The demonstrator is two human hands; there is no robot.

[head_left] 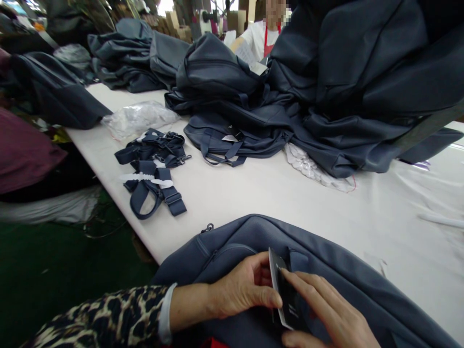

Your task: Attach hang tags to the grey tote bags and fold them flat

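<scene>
A dark blue bag (253, 232) lies on the near side of the table, with a zipper along its upper left part. Over it, my left hand (242, 287) pinches the left edge of a black card tag (286, 295) with white edges and small print. My right hand (329, 309) has its fingers against the tag's other side, thumb low by the bottom edge, so both hands hold it. The tag is tilted upright above the bag. Whether a string joins it to the bag is hidden.
Blue straps with buckles (154, 188) lie left on the white table (217, 193). Behind them is a clear plastic bag (137, 118). Piled blue bags (217, 72) rise at the back and right. A person in a red apron (268, 38) stands beyond; another's sleeve (29, 150) shows left.
</scene>
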